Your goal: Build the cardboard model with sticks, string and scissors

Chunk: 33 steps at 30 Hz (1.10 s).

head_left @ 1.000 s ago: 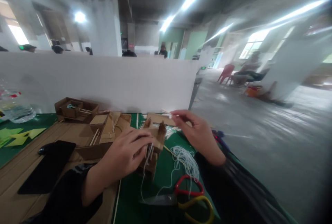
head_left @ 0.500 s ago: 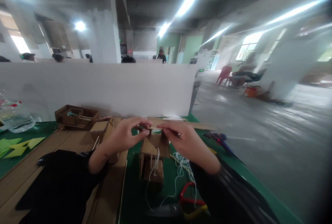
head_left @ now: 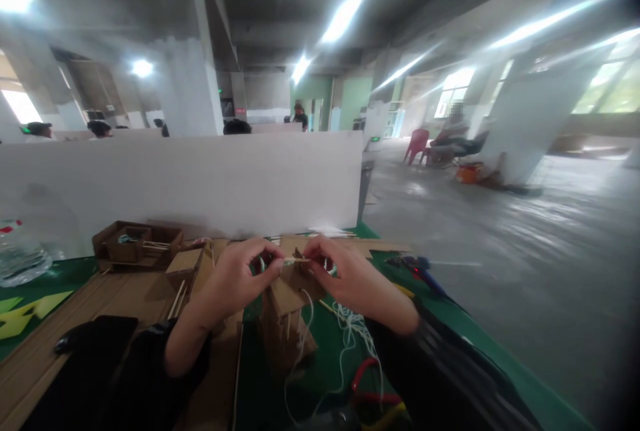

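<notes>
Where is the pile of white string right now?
In the head view, the white string lies right of centre on the green tabletop, between the cardboard model and right sleeve.

Left sleeve (head_left: 155, 364) black, loose; right sleeve (head_left: 440, 364) black, creased, faintly shiny; hands (head_left: 345, 281) bare.

No wording, brand or number is legible. At about 2 o'clock from the centre of the view, low on a pale column (head_left: 379, 118) across the room, a small lit green sign (head_left: 375, 139) shows lighter marks, too small to make out. Towards 10 o'clock, on the far wall beyond the white partition (head_left: 200, 181), a small red sign (head_left: 241, 110) carries faint pale marks, equally unreadable. Up and left of it, also near 10 o'clock, a tiny green glow (head_left: 220, 91) may be another sign; its face cannot be told. At 9 o'clock, the clear plastic bottle (head_left: 23, 261) bears red near its top, with no letters discernible.
</notes>
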Motion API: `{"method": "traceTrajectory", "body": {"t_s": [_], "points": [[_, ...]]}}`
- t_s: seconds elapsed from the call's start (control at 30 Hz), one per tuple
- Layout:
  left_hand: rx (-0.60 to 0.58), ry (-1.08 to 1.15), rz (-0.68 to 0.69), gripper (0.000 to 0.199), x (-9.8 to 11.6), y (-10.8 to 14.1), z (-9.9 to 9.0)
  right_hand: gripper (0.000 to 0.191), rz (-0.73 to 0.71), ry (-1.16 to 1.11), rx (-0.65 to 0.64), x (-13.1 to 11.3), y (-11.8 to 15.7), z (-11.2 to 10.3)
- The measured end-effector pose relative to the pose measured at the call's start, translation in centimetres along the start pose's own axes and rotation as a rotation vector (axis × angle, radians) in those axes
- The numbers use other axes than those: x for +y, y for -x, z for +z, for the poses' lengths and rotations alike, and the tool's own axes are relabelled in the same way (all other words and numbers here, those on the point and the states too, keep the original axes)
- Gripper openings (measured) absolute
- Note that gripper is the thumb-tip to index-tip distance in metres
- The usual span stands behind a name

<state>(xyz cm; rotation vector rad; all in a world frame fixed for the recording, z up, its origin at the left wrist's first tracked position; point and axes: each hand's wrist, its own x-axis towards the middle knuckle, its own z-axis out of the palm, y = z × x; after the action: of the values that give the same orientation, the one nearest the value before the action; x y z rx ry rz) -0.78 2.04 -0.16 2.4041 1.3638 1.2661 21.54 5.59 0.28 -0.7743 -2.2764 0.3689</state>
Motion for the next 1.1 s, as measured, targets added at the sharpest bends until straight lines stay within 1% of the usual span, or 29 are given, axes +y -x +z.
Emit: {"method": "traceTrajectory", "body": {"t_s": [0.07, 0.2, 0.37, 0.5, 0.67, 0.8, 0.9, 1.0, 1.1], "points": [[0.003, -0.012, -0.004, 0.008, 0.2, 0.1, 0.1, 0.014, -0.012, 0.005, 0.002, 0.2, -0.2, 0.2], [0.014, 0.001, -0.014, 0.008, 0.2, 0.4, 0.4, 0.011, -0.01, 0.016, 0.074, 0.5, -0.5, 0.6], [-0.008, 0.105, -0.039, 0.011, -0.1, 0.8, 0.6, 0.012, -0.037, 0.003, 0.147, 1.0, -0.9, 1.1], [-0.005, 0.172, -0.075, 0.014, -0.6, 0.8, 0.8, 0.014, -0.057, -0.015, 0.143, 1.2, -1.0, 1.3], [-0.016, 0.191, -0.036, 0.017, -1.3, 0.8, 1.0, 0.015, -0.076, -0.011, 0.143, 1.1, -1.0, 1.2], [0.005, 0.183, -0.046, 0.016, -1.8, 0.8, 1.0, 0.015, -0.098, -0.028, 0.147, 1.3, -0.9, 1.5], [0.019, 0.167, -0.047, 0.016, -1.5, 0.7, 1.2, 0.014, -0.104, -0.058, 0.157, 1.4, -0.9, 1.7], [0.028, 0.123, -0.024, 0.019, -0.8, 0.6, 1.7, 0.015, -0.114, -0.077, 0.164, 1.4, -0.9, 1.7], [0.071, 0.077, -0.004, 0.017, -0.1, 0.5, 2.2, 0.016, -0.125, -0.09, 0.168, 1.5, -0.9, 1.6]]}}
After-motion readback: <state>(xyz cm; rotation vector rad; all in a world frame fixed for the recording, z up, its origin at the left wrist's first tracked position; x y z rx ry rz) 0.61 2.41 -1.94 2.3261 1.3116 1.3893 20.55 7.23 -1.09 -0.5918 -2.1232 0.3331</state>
